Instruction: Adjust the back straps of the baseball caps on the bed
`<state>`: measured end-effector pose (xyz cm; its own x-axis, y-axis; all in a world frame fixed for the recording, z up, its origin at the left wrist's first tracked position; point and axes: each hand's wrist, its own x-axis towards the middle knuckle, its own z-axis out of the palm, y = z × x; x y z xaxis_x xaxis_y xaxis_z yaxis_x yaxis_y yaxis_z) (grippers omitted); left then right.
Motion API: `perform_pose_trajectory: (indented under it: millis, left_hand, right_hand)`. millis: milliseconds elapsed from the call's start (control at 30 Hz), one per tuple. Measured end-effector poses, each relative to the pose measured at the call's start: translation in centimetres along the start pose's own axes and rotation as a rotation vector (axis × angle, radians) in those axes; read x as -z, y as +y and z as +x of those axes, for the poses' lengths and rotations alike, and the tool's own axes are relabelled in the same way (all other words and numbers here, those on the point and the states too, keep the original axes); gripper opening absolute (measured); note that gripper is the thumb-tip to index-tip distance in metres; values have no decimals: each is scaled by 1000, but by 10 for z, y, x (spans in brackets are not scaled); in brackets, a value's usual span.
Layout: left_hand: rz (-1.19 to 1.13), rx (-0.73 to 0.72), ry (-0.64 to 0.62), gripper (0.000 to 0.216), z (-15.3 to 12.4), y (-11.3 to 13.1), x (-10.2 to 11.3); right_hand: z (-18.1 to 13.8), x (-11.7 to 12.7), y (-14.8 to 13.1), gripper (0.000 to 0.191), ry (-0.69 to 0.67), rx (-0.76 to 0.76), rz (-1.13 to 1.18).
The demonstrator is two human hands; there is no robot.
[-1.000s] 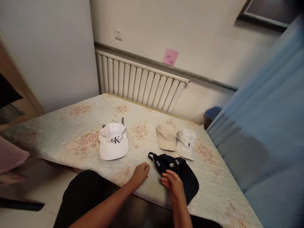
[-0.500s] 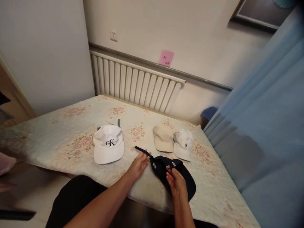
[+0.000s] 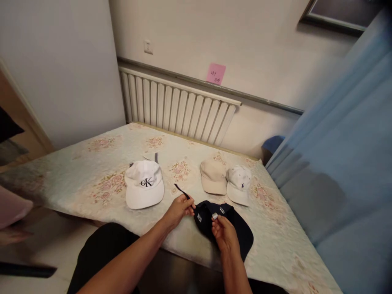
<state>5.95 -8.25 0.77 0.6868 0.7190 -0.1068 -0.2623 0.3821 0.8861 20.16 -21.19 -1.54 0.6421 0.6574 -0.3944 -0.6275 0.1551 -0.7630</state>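
Note:
A black baseball cap (image 3: 243, 230) lies at the near edge of the floral-covered table, its inside and back opening facing me. My left hand (image 3: 180, 209) pinches the cap's long adjusting strap (image 3: 183, 191), whose free end sticks up past my fingers. On the other side of the opening, my right hand (image 3: 225, 232) is closed on the small metal buckle (image 3: 214, 215). The strap and buckle are apart. Behind the black cap sit a beige cap (image 3: 213, 176) and a white cap with a small dark logo (image 3: 239, 184). A white cap with "CK" lettering (image 3: 144, 185) rests to the left.
The table (image 3: 171, 149) has a pale floral cover and stands near a white radiator (image 3: 180, 108). A blue curtain (image 3: 343, 163) hangs along its right side. At the left edge, part of another person (image 3: 14, 208) shows.
My left hand has closed its fingers on the strap, whose free end now points up more steeply. The right hand has tilted the buckle up. The view has shifted slightly.

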Motion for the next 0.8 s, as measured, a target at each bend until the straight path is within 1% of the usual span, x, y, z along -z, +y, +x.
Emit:
perform_pose_trajectory:
  millis: [100, 200, 267, 333, 433, 533, 667, 733, 800]
  left_hand:
    - [202, -35, -19, 27, -12, 9, -1]
    - [401, -179, -8, 22, -23, 20, -1]
    - [444, -241, 14, 17, -27, 25, -2]
    - [418, -242, 31, 16, -30, 26, -4]
    - [407, -175, 30, 16, -32, 17, -8]
    - [503, -84, 33, 17, -34, -1, -12]
    - [559, -143, 52, 5, -33, -22, -15]
    - [545, -145, 70, 7, -31, -28, -17]
    - [508, -109, 109, 9, -30, -31, -19]
  right_hand:
    - [-7, -9, 4, 30, -30, -27, -3]
    - [-13, -17, 9, 29, -52, -55, -13]
    - [-17, -21, 12, 28, -57, -72, -19]
    - [-21, -25, 15, 28, -59, -87, -24]
    - [-25, -29, 19, 27, -69, -100, -37]
    - [-29, -32, 21, 28, -83, -102, -55]
    - [-34, -35, 20, 29, -104, -85, -81]
    - [-37, -36, 20, 30, -111, -76, -95]
    - [-39, -36, 20, 31, -113, -70, -109]
